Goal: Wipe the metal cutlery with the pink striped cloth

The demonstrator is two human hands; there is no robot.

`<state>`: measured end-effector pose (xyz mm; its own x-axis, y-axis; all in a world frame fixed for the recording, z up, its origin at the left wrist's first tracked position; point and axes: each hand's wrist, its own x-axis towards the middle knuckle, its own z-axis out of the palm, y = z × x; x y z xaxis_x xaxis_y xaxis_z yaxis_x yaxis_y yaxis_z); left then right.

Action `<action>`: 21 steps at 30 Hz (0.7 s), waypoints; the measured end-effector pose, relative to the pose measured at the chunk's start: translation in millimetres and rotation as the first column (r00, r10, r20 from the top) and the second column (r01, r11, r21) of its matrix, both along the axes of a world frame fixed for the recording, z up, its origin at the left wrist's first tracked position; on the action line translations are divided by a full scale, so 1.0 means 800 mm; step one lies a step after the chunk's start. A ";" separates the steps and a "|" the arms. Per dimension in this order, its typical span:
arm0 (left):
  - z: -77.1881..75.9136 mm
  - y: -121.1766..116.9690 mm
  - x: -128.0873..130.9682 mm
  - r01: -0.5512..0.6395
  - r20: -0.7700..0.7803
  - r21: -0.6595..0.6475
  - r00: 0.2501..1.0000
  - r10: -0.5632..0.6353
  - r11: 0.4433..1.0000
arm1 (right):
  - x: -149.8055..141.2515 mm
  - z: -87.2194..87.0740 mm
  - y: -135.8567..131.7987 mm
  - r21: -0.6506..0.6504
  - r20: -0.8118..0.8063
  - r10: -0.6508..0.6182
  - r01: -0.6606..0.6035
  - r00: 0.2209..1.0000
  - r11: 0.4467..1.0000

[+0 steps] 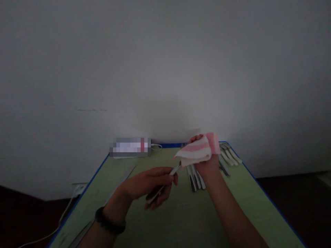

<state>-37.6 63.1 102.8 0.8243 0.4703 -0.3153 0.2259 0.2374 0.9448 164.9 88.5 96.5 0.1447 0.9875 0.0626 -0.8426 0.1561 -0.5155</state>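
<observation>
Two bare hands are working over a green table [178,227], and we are recording both as occupied. We are finding the left hand [148,181] pinching a metal utensil [154,195] between thumb and fingers, its broad handle end slanting down across the curled lower fingers. A dark band [110,222] is circling that wrist. We are observing the right hand [210,168] gripping a pink-and-white striped cloth [195,151], with fingertips showing beyond its far edge and the cloth covering most of the palm. The utensil is sitting above the tabletop between the two hands, its far end running up to the cloth and disappearing there; we are therefore unable to tell its type.

Beneath the cloth and right hand, we are noting a row of metal handles [196,181] lying side by side and pointing toward the person. More metal pieces [225,168] are showing just right of the right wrist, and pale cutlery [230,155] is lying near the far right corner. At the far left corner we are seeing a pixelated object [130,147] with a white cable [161,147] looping beside it.
</observation>
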 end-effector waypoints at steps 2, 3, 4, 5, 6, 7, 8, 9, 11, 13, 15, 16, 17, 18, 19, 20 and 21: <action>-0.002 0.004 0.000 -0.107 0.046 0.078 0.994 0.104 0.991 | -0.003 -0.001 0.000 -0.017 0.027 -0.005 0.006 1.000 1.000; -0.003 0.005 0.002 -0.167 0.063 0.110 0.985 0.160 0.980 | -0.005 -0.001 0.000 -0.024 0.040 -0.009 0.010 0.999 1.000; -0.004 0.006 0.005 -0.220 0.071 0.131 0.975 0.212 0.967 | -0.006 -0.001 0.001 -0.028 0.054 -0.014 0.016 0.998 0.999; -0.006 0.007 0.007 -0.263 0.070 0.139 0.964 0.256 0.955 | -0.008 -0.001 0.002 -0.023 0.067 -0.019 0.021 0.998 1.000; -0.007 0.008 0.010 -0.295 0.067 0.140 0.955 0.288 0.945 | -0.008 0.000 0.003 -0.013 0.075 -0.020 0.021 0.997 1.000; -0.008 0.009 0.012 -0.315 0.066 0.139 0.949 0.309 0.939 | -0.009 0.000 0.004 0.000 0.075 -0.016 0.016 0.997 1.000; -0.009 0.009 0.013 -0.330 0.073 0.139 0.944 0.323 0.934 | -0.009 0.000 0.005 0.010 0.065 -0.010 0.010 0.998 1.000; -0.010 0.010 0.014 -0.342 0.086 0.141 0.939 0.333 0.929 | -0.009 0.000 0.006 0.013 0.048 -0.007 0.007 0.999 1.000; -0.011 0.010 0.014 -0.371 0.122 0.147 0.927 0.355 0.917 | -0.010 -0.001 0.007 -0.011 0.015 -0.010 0.010 1.000 1.000; -0.012 0.011 0.015 -0.413 0.147 0.156 0.908 0.392 0.898 | -0.012 -0.002 0.007 -0.060 0.000 -0.024 0.024 1.000 0.998; -0.012 0.012 0.016 -0.458 0.153 0.174 0.887 0.435 0.872 | -0.016 -0.002 0.006 -0.103 0.012 -0.016 0.017 1.000 0.995; -0.012 0.012 0.018 -0.474 0.147 0.191 0.879 0.453 0.859 | -0.019 -0.002 0.005 -0.115 0.025 -0.001 0.004 1.000 0.993; -0.013 0.013 0.019 -0.486 0.135 0.217 0.874 0.467 0.847 | -0.022 -0.002 0.003 -0.119 0.047 0.021 -0.015 0.999 0.993; -0.013 0.013 0.022 -0.492 0.114 0.253 0.870 0.479 0.833 | -0.024 -0.001 0.002 -0.115 0.081 0.048 -0.038 0.996 0.993; -0.015 0.014 0.024 -0.491 0.086 0.295 0.868 0.489 0.820 | -0.027 0.000 0.001 -0.105 0.127 0.071 -0.058 0.989 0.993; -0.016 0.014 0.026 -0.483 0.055 0.342 0.867 0.496 0.806 | -0.028 0.000 0.000 -0.086 0.188 0.088 -0.073 0.978 0.994; -0.018 0.015 0.027 -0.468 0.023 0.391 0.866 0.500 0.792 | -0.030 0.000 0.000 -0.064 0.240 0.099 -0.085 0.966 0.994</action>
